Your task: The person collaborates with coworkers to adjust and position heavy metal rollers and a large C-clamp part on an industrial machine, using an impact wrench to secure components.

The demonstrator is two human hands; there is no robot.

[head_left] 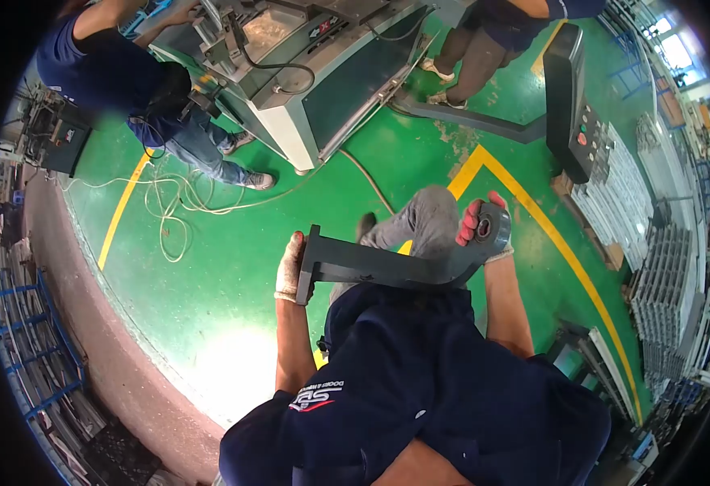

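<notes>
A dark grey metal bracket arm (379,265) is held level in front of my waist, between both hands. My left hand (289,269), in a white glove with reddish fingertips, grips the flat end plate on the left. My right hand (470,224), in a similar glove with red fingers, is closed around the round, ring-shaped end with a hole through it. That end partly hides the right palm, and the plate hides some of the left fingers.
A large machine (278,130) stands ahead, with one person (120,73) at its left and another (493,40) at its right. A control panel (569,105) on a jointed arm is at right. Loose cable (169,202) lies on the floor; metal profiles (614,202) are stacked at right.
</notes>
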